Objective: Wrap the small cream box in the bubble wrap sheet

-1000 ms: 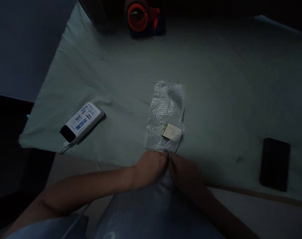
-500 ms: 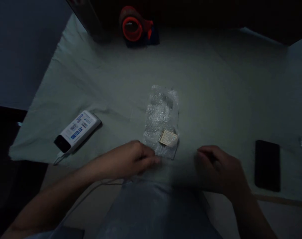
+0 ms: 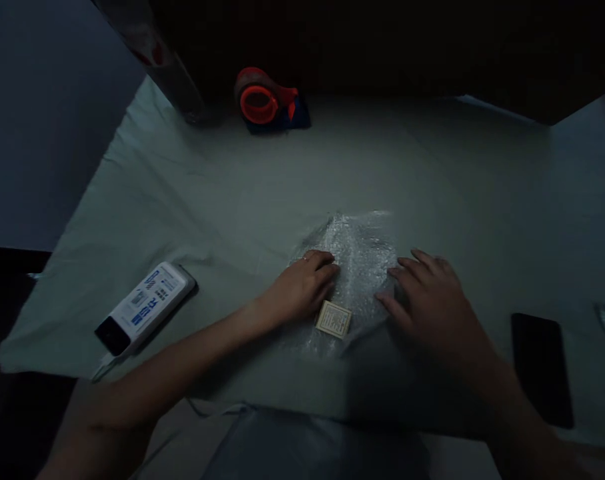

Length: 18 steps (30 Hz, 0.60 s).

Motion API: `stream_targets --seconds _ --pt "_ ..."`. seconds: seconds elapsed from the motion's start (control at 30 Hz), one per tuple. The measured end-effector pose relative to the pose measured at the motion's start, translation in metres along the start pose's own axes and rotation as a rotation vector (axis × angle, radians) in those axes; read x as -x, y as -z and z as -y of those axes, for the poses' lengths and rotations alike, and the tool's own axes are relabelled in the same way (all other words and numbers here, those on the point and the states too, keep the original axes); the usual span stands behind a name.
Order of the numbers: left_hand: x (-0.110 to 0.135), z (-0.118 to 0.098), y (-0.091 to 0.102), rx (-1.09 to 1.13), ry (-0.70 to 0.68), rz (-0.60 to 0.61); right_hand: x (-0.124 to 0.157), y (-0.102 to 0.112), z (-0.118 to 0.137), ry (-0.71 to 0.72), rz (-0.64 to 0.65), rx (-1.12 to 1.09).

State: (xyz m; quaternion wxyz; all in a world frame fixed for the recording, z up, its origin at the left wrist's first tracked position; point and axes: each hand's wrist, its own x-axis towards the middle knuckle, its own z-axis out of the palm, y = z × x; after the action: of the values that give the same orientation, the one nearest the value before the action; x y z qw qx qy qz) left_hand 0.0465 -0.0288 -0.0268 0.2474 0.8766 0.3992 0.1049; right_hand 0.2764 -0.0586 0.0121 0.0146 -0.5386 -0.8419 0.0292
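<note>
A sheet of bubble wrap (image 3: pixel 357 260) lies on a pale green cloth (image 3: pixel 242 200) in dim light. A small square cream box (image 3: pixel 334 319) rests on its near edge. My left hand (image 3: pixel 302 288) sits on the left side of the wrap, fingers curled onto it, just left of the box. My right hand (image 3: pixel 432 300) lies flat on the wrap's right side, fingers stretched out and apart. Neither hand lifts anything.
A white power bank (image 3: pixel 142 308) with a cable lies at the left. A red tape dispenser (image 3: pixel 262 103) stands at the back beside a dark upright post (image 3: pixel 172 73). A black phone (image 3: pixel 541 363) lies at the right. The cloth's near edge runs below my arms.
Both hands moved forward from the near edge onto the bubble wrap, one on each side. The wrap now looks wider and spread out. The camera tilted, shifting everything lower in view.
</note>
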Motion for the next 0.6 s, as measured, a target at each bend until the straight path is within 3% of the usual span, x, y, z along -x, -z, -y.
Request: stream_targets --seconds 0.17,0.37,0.43,0.6 --pt "-0.030 0.016 -0.006 -0.126 -0.138 -0.040 0.004 -0.012 -0.001 -0.021 0.008 0.049" --pt "-0.040 0.036 -0.023 -0.264 0.010 -0.071 0.011 -0.035 -0.006 0.075 0.061 0.017" --pt "-0.039 0.041 -0.023 -0.253 0.004 -0.081 0.016 -0.035 -0.011 0.124 0.029 -0.084" --pt "-0.023 0.034 -0.009 -0.130 -0.042 -0.144 0.029 -0.025 -0.016 0.438 -0.063 -0.523"
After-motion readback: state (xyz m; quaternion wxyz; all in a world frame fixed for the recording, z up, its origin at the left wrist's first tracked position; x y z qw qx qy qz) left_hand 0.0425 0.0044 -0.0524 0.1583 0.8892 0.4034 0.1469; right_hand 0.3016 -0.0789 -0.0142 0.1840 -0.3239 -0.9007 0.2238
